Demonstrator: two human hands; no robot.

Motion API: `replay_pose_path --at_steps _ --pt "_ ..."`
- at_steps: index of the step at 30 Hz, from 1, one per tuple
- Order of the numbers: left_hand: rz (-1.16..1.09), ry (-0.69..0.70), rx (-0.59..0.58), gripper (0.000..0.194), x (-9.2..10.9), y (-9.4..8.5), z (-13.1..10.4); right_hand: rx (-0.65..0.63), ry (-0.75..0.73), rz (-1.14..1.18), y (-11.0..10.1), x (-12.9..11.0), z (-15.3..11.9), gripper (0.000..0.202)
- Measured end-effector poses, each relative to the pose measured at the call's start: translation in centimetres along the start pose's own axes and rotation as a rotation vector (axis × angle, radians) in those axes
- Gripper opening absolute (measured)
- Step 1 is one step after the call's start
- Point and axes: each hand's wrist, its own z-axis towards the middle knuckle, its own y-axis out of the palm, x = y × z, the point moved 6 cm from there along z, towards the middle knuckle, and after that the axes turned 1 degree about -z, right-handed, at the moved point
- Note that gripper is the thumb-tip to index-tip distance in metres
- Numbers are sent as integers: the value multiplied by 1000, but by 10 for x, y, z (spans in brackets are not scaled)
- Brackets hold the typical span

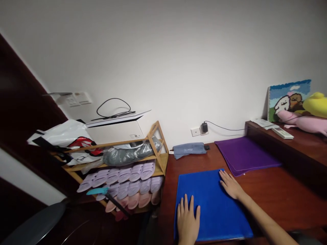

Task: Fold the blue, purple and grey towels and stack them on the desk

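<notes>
A flat blue cloth [212,204], roughly square, lies on the reddish-brown wooden table. Near its left side, my left hand [188,219] rests palm down with fingers spread. My right hand [231,185] lies flat across its upper right edge, fingers stretched out. Neither hand grips anything. Behind the right hand is a purple cloth [249,154], folded in layers with its edges slightly offset. Against the wall lies a folded grey-blue fabric item [189,149] with pale lettering I cannot read.
To the left, a wooden rack [160,163] holds several slippers [136,172], bags and a white box [117,131]. A black plug [204,127] sits in the wall. On the raised ledge at right are a remote [282,133], a pink plush [306,123] and a dog picture [288,97].
</notes>
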Motion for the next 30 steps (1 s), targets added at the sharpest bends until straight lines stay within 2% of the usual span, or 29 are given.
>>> replay_pose_path --at_steps 4,9,12,14,17,20,22,24,26,30 --pt "-60 132 -19 56 6 -8 12 50 111 -25 5 1 11 71" --pt "-16 85 -72 58 -7 6 17 82 153 -53 12 1 16 70" --pt "3 101 -47 55 4 7 27 112 153 -46 14 3 16 72" --pt "-47 190 -34 53 33 4 45 112 140 -29 15 5 17 72" --pt "-164 364 -59 52 98 4 83 104 119 -13 16 8 17 71" --pt "-201 385 -146 54 153 20 119 82 97 -18 17 10 18 69" --pt "-183 363 -197 56 169 36 131 67 95 -26 18 11 18 69" --pt "-166 352 -205 56 164 47 135 68 107 -25 19 12 18 69" --pt "-156 325 -173 55 136 50 136 86 116 -15 21 13 19 69" --pt "-67 140 -165 58 35 40 137 102 127 -21 24 14 19 70"
